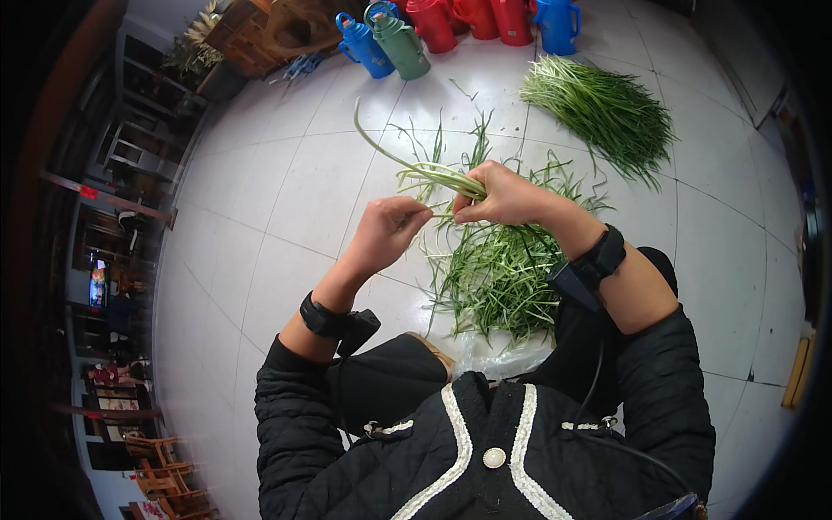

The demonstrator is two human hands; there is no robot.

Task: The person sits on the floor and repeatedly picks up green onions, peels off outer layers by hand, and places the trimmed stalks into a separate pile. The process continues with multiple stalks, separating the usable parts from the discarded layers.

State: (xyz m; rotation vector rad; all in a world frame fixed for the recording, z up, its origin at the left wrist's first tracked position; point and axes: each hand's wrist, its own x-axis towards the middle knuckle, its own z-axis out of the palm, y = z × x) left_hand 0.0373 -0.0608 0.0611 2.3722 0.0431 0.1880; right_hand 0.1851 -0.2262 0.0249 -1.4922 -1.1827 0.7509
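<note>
My right hand [500, 195] is closed around a small bunch of garlic chives [442, 177], whose pale stem ends point up and to the left. One stalk curves far beyond the others. Between thumb and forefinger, my left hand [393, 227] pinches the end of a thin chive stalk [443, 216] that stretches across to my right fingertips. Below both hands, a loose heap of chives [507, 279] is spread over the tiled floor between my legs. A neater bundle of chives [598, 117] lies at the upper right, pale ends to the left.
Several thermos flasks stand at the far side, among them a green one [402, 49], a blue one [557, 26] and a red one [432, 23]. A clear plastic bag [500, 357] lies by my legs. Wooden chairs [162, 481] are at the lower left.
</note>
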